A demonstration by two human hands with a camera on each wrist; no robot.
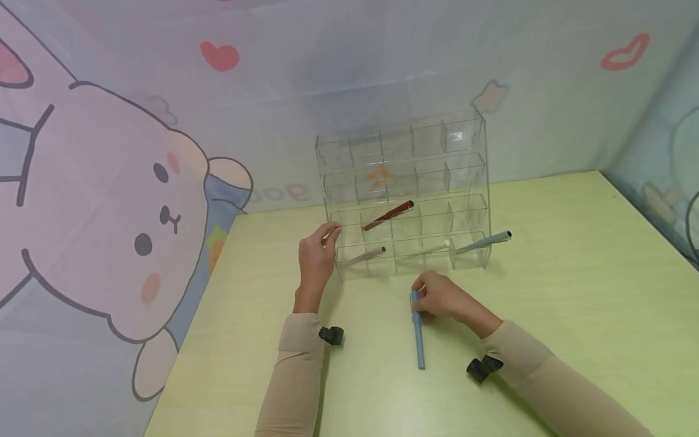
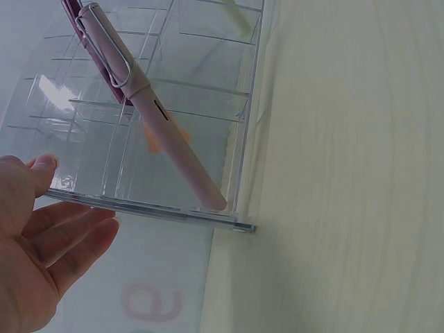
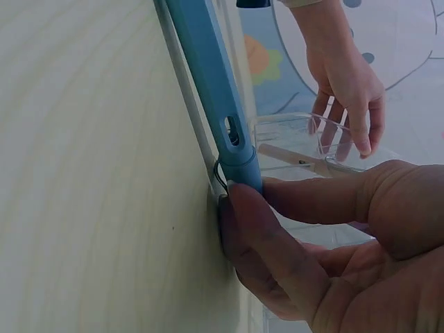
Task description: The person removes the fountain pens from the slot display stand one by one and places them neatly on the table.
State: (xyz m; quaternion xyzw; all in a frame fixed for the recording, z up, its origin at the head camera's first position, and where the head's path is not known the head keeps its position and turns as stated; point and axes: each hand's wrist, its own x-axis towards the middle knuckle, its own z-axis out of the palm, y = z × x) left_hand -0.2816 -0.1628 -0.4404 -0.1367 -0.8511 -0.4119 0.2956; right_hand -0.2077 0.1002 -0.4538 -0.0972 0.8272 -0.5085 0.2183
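Observation:
A clear acrylic tiered rack (image 1: 401, 249) stands on the table. My left hand (image 1: 318, 258) grips its left side, and in the left wrist view the thumb lies inside the panel and the fingers outside. My right hand (image 1: 441, 297) pinches a blue pen (image 1: 418, 340) by its clip end, in front of the rack. In the right wrist view the blue pen (image 3: 208, 76) lies close over the tabletop. A pink pen (image 2: 163, 125) leans in the front tier's left compartment. A dark red pen (image 1: 389, 216) rests one tier higher.
Farther right in the front tier are a whitish pen (image 1: 434, 247) and a green pen (image 1: 483, 242), whose end sticks out past the rack's right side. Behind the pale yellow-green table (image 1: 590, 273) hangs a printed cloth (image 1: 262, 109) with a cartoon rabbit.

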